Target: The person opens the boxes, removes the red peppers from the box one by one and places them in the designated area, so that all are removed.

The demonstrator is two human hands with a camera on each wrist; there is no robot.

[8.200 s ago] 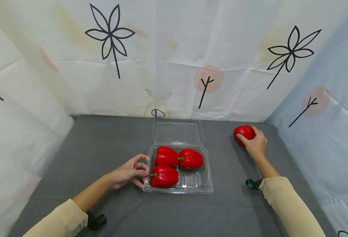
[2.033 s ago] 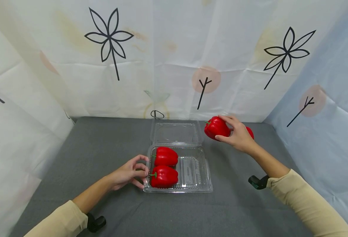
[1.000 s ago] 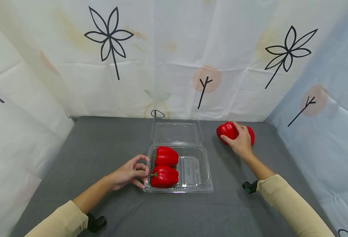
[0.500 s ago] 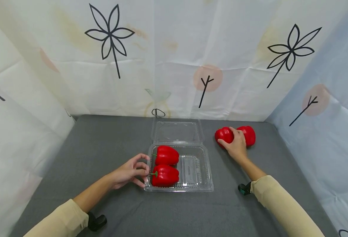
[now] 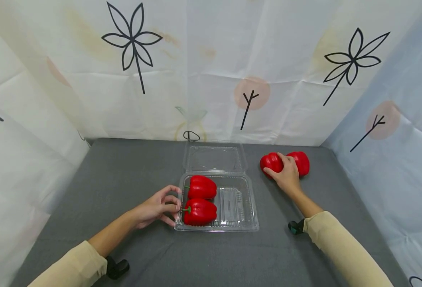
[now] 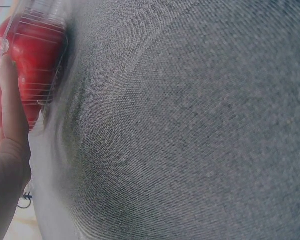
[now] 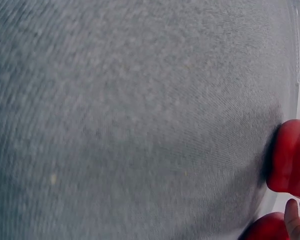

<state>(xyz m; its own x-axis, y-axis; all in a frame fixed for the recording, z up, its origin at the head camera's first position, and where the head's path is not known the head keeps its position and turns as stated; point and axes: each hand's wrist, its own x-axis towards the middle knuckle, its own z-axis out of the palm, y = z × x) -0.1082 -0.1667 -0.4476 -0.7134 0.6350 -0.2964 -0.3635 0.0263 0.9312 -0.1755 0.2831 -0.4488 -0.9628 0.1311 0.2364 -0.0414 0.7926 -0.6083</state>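
My left hand (image 5: 158, 207) holds the clear container (image 5: 234, 205) at nine o'clock; toward its two o'clock, my right hand (image 5: 286, 173) grips a red pepper (image 5: 270, 162), apparently for set-down; release seems needed next.

Head camera's up high, facing forward and down over the desk (image 5: 142, 167); wrist cameras sit in close, tilted sideways, left sharing the box (image 5: 231, 205) with it, right the outer peppers (image 5: 300, 163).

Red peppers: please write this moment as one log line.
left hand: touches container at left side | right hand: grips left loose pepper | other loose pepper: beside it | lid: open | two peppers: inside
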